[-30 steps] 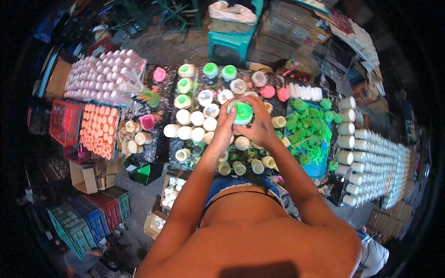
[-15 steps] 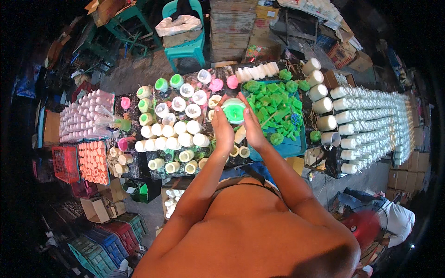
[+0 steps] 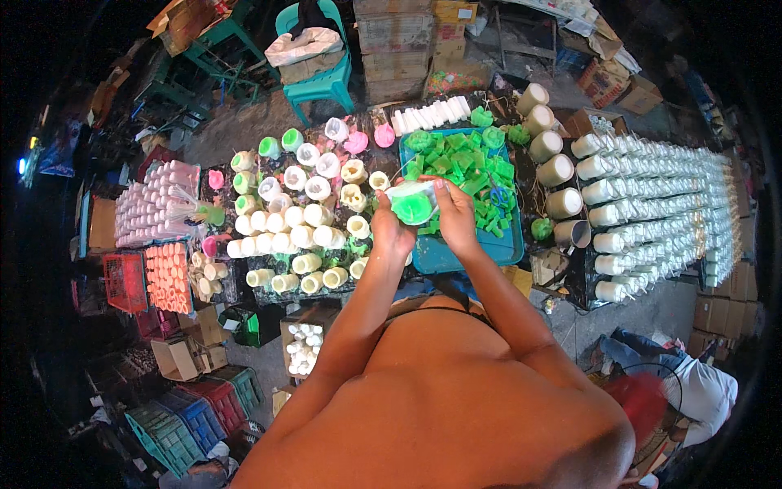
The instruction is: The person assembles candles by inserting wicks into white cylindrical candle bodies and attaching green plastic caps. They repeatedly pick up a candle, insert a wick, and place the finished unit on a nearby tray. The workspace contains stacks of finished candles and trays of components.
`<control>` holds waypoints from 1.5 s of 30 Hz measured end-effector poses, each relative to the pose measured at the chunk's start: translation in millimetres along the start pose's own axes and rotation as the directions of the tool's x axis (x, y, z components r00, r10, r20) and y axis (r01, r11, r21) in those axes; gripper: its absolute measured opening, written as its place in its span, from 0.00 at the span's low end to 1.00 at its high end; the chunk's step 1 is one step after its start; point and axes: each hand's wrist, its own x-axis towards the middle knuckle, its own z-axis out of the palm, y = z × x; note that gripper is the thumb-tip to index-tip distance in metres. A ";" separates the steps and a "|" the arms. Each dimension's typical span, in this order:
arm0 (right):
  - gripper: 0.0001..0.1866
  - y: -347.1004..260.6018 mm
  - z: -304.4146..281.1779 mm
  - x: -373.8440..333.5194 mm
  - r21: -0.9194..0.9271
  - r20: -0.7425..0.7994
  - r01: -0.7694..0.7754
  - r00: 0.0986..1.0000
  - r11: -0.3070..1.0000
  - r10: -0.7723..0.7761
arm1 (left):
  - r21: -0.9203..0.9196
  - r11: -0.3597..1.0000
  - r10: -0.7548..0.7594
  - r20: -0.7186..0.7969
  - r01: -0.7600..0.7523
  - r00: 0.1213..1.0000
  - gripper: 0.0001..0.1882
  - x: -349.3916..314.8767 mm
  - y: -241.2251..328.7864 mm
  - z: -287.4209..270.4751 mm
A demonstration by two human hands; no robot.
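Between my two hands is a white cup-shaped mould with bright green wax in it (image 3: 412, 207), tilted so the green face shows. My left hand (image 3: 393, 231) is closed round its left side, and my right hand (image 3: 456, 218) grips its right upper edge. My fingers hide part of the cup. Just beyond and right of the hands, a blue tray (image 3: 497, 253) carries a heap of green wax chunks (image 3: 466, 163). Left of my left hand stand rows of cream wax cups (image 3: 305, 263) and several clear plastic cups (image 3: 318, 188).
Many wicked white candles (image 3: 643, 216) fill the right side, beside a metal mug (image 3: 573, 234). Pink (image 3: 159, 200) and orange (image 3: 169, 277) pieces stand far left. A teal chair (image 3: 322, 85) and stacked boxes (image 3: 397, 41) are behind the table. A person in a white shirt (image 3: 707, 391) is lower right.
The green-filled cup has gone from flat between both palms to tilted, held by the fingers. My hands came slightly lower and nearer me. The view has shifted a little.
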 end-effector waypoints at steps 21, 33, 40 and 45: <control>0.19 7.6 -19.5 11.2 0.112 -0.095 0.062 0.994 0.992 -0.051 | 0.235 0.968 0.047 0.153 -0.083 0.987 0.31 13.1 -17.5 -1.4; 0.19 -5.6 -24.1 14.2 0.228 0.095 -0.003 0.995 0.974 -0.019 | 0.261 0.965 -0.097 0.263 0.026 0.960 0.28 15.3 -9.7 -12.6; 0.19 0.7 -19.5 24.1 0.186 -0.024 -0.011 1.000 0.983 0.016 | 0.115 0.990 -0.096 0.129 0.081 0.987 0.32 -19.2 -18.9 25.3; 0.17 -10.1 -22.1 24.2 -0.054 -0.030 0.097 0.995 0.994 -0.098 | 0.364 0.931 -0.062 0.203 -0.016 0.977 0.25 -8.4 -20.1 3.4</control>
